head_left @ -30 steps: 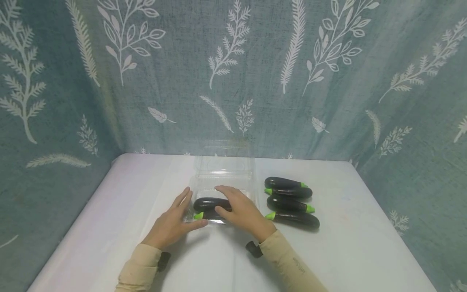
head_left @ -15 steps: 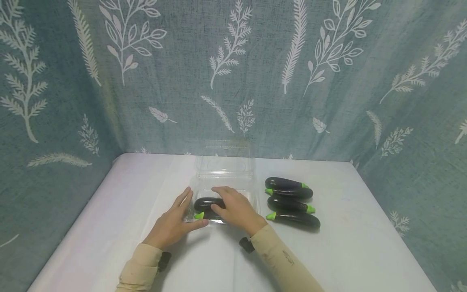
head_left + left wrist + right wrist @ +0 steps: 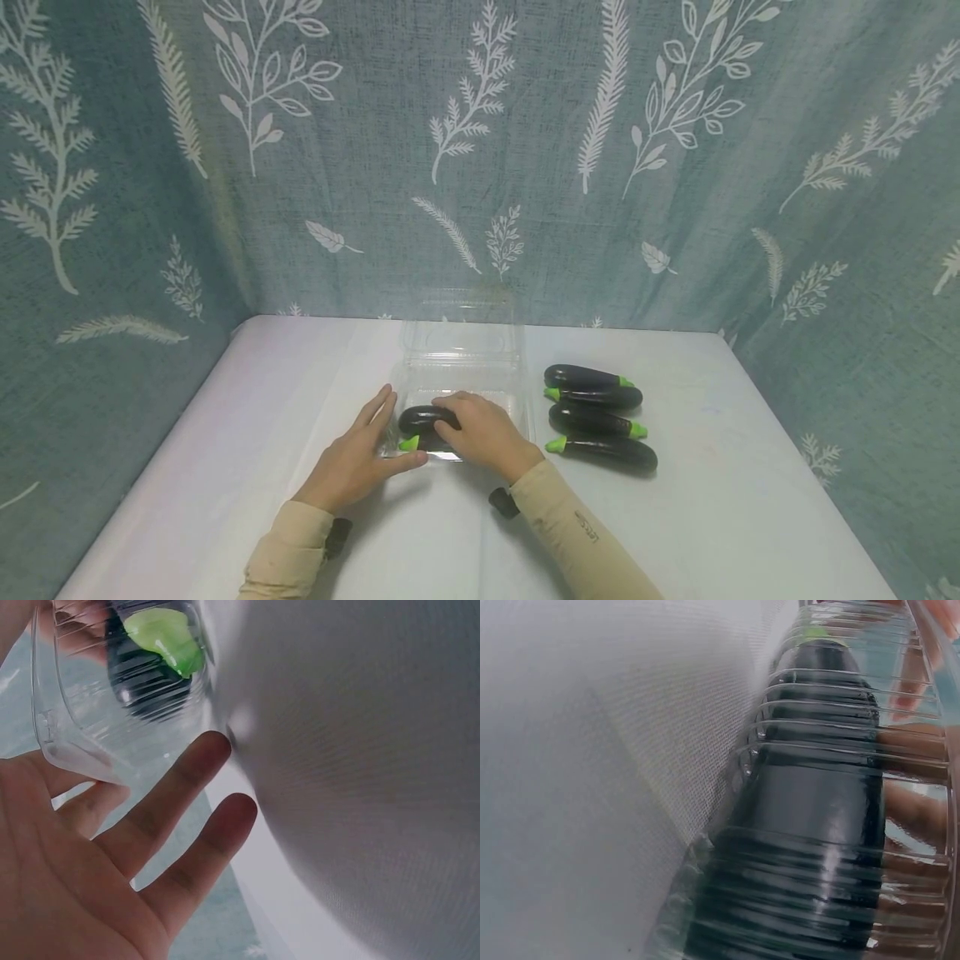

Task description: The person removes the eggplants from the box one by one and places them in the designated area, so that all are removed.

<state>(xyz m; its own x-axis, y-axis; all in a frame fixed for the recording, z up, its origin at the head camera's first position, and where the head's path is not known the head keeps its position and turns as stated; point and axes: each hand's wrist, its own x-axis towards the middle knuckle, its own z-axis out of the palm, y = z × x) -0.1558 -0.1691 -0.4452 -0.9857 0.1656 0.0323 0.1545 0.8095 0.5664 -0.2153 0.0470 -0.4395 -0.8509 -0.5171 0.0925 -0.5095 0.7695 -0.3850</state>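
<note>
A clear plastic clamshell box point(image 3: 461, 340) stands in the middle of the table, its lid raised at the back. Two dark eggplants lie across its base: a rear eggplant point(image 3: 422, 418) and a front eggplant point(image 3: 433, 442) with its green cap to the left. My right hand point(image 3: 486, 435) reaches over them, thumb and fingers around the rear one; its right end is hidden. The right wrist view shows an eggplant point(image 3: 810, 802) through the ribbed wall, fingers behind it. My left hand point(image 3: 112, 847), fingers straight and spread, steadies the box's left side.
Several more eggplants point(image 3: 600, 421) lie in a stacked row on the white table point(image 3: 735, 483), right of the box. A patterned blue-green curtain point(image 3: 375, 167) encloses the back and both sides.
My right hand has shifted slightly left over the box, and its fingers have lowered and closed around the rear eggplant. The left hand has stayed in place.
</note>
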